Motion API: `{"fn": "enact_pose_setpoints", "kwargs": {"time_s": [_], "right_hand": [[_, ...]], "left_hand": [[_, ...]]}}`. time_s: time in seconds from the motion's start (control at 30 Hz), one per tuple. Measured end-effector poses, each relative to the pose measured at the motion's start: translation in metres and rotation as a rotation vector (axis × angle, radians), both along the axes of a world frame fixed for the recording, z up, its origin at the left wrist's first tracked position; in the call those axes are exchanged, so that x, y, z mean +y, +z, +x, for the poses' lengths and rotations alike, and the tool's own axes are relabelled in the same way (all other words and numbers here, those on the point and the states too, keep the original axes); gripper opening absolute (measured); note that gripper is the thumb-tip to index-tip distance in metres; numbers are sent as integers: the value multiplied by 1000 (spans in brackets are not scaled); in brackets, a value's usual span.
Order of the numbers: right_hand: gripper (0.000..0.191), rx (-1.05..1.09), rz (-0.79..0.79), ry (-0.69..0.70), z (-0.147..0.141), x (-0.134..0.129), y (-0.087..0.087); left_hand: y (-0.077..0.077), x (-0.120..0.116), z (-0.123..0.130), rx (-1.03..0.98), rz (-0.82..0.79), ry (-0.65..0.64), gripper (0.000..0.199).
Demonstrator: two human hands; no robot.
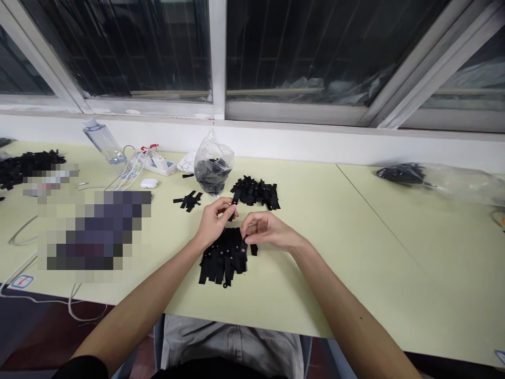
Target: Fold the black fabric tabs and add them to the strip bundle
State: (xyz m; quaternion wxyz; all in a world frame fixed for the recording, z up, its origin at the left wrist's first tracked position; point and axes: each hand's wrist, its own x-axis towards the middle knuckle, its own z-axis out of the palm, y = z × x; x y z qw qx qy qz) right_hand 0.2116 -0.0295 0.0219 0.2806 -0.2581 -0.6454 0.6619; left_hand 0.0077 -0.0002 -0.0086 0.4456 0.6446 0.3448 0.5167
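Observation:
My left hand (218,217) pinches a short black fabric strip (235,199) with a small light mark on it, held upright between thumb and fingers. Close beside it, my right hand (266,230) has its thumb and fingertips brought together over the right edge of a near pile of black strips (223,258). Whatever lies between those fingertips is too small to make out. The near pile is spread in overlapping rows, and several strips carry small light marks. Just beyond my hands lies another heap of black strips (254,192).
A clear plastic bag (213,167) with black contents stands behind the hands, near a few loose black strips (188,201). Leftward are a white earbud case (149,183), a power strip (160,164) with cables and a tilted water bottle (104,143). Another plastic bag (445,179) lies at right.

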Motion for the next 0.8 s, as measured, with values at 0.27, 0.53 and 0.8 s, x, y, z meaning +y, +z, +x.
{"fn": "enact_pose_setpoints", "kwargs": {"time_s": [0.27, 0.53, 0.8], "right_hand": [[12, -339, 658, -553, -16, 3, -14], [10, -301, 981, -709, -15, -2, -14], [12, -376, 985, -765, -22, -3, -19]], "left_hand": [[-9, 6, 1, 98, 143, 127, 19], [-9, 3, 5, 99, 99, 79, 20], [-5, -3, 6, 227, 180, 30, 16]]}}
